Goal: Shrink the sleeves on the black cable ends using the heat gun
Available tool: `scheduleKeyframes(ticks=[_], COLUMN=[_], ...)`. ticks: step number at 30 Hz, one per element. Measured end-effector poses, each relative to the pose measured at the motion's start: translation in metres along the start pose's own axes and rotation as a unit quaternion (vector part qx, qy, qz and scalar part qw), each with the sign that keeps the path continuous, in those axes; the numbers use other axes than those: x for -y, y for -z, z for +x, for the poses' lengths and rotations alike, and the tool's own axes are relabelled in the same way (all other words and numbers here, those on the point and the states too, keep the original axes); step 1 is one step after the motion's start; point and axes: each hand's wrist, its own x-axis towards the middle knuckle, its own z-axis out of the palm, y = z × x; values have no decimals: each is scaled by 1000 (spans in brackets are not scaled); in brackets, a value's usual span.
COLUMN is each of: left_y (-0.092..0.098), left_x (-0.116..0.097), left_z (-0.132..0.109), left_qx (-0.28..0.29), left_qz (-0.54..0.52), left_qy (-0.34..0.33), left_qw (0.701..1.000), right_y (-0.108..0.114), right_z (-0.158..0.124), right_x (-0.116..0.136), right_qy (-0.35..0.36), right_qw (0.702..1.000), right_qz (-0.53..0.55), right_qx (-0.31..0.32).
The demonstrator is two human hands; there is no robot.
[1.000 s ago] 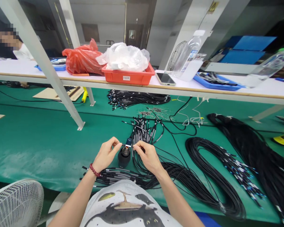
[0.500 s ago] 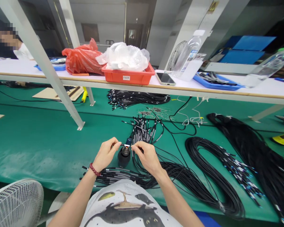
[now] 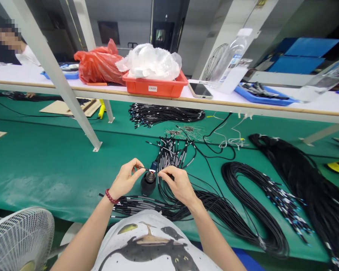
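My left hand (image 3: 127, 177) pinches one end of a thin black cable, and my right hand (image 3: 177, 183) pinches it on the other side. Between my fingertips a white sleeve (image 3: 152, 171) on the cable lies right over the nozzle of an upright black heat gun (image 3: 148, 183). An orange glow shows at the nozzle. Behind the gun is a heap of black cable ends with grey sections (image 3: 169, 152). A long bundle of black cables (image 3: 214, 206) passes under my right wrist and curves round at the right.
A shelf (image 3: 158, 98) crosses above the green bench (image 3: 45, 162), carrying a red tray (image 3: 155, 87), phone (image 3: 200, 90) and bottles. More black cables (image 3: 302, 180) lie at the right. A white fan (image 3: 22, 237) stands at lower left; a person (image 3: 25, 54) is at upper left.
The view has tilted and shifted slightly. Both hands still hold the cable over the nozzle, and more of the black cable shows beside my left fingertips.
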Motion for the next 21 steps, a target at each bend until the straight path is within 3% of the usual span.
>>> scheduleKeyframes(ticks=[7,11,13,15,18,21], left_y=[-5,-12,-16,-21,-31,-42], left_x=[12,55,88,123,165,190], left_z=[6,16,14,3,-24,-49], left_qx=[-47,-75,-59,-23,45,112], left_qz=[2,76,107,141,193,245], left_qy=[-5,68,112,162,223,238], left_qw=[999,992,986,976,954,933], right_y=[-12,0,8,12,4,-15], right_z=[5,25,27,18,-16,-53], right_x=[-7,-54,-92,-130,-169,-187], right_qy=[-11,-54,-130,-247,-320,-364], right_qw=[996,972,948,923,913,911], right_qz=[26,5,-50,-66,-51,-24], right_qx=[-82,-229,-286,-288,-248,-191])
